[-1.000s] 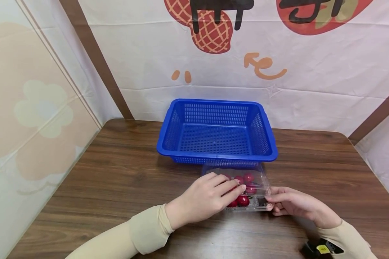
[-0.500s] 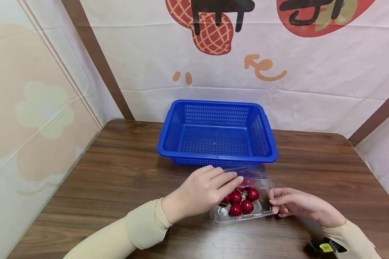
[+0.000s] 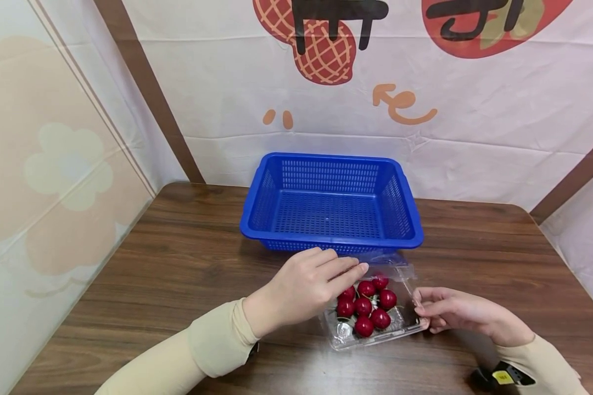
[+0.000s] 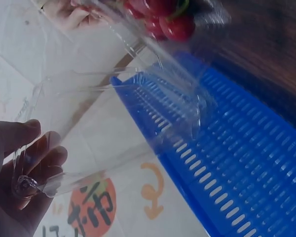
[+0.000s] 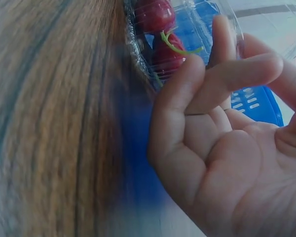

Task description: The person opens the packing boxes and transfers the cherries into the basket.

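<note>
Several dark red cherries (image 3: 363, 306) with green stems lie in a clear plastic clamshell box (image 3: 397, 333), its front edge turned slightly askew on the table. Its hinged lid (image 4: 98, 89) stands raised on the far side, towards the basket. My left hand (image 3: 303, 288) pinches the lid's edge between thumb and fingers, as the left wrist view shows; from the head, the back of this hand hides part of the lid. At the box's right edge, my right hand (image 3: 462, 317) grips the plastic between thumb and curled fingers.
Just beyond the box stands a blue perforated plastic basket (image 3: 331, 241), with nothing inside. A brown wood-grain table (image 3: 188, 263) lies under everything. Behind it hangs a white printed cloth (image 3: 217, 99). A black device with a yellow label (image 3: 504, 377) is at my right wrist.
The lid has been lifted open, baring the cherries. The box's front has shifted towards me and turned a little. My left hand has moved slightly up and left, my right slightly right.
</note>
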Demonstrator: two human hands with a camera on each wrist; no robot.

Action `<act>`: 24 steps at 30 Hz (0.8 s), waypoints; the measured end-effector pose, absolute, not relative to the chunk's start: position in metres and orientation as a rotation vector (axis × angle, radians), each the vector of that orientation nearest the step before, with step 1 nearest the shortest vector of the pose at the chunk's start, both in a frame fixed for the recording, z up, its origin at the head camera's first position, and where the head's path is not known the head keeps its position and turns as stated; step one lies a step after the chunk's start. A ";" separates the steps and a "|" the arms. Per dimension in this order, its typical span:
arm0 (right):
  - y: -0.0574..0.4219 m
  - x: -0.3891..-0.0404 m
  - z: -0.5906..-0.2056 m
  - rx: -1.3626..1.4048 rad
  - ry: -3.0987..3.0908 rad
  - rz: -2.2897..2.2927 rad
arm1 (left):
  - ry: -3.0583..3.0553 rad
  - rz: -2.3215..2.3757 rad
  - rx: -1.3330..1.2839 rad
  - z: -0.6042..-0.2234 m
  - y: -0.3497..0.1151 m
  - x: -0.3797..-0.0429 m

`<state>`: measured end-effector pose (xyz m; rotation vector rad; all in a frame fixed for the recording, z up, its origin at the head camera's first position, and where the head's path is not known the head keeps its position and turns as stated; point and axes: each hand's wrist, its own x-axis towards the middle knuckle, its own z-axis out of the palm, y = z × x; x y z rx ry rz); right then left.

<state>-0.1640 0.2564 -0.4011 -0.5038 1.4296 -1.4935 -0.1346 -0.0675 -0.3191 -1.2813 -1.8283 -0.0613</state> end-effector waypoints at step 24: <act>0.267 -0.165 -0.391 -0.497 1.529 -1.494 | -1.853 -0.157 -1.216 -0.309 -0.077 -0.140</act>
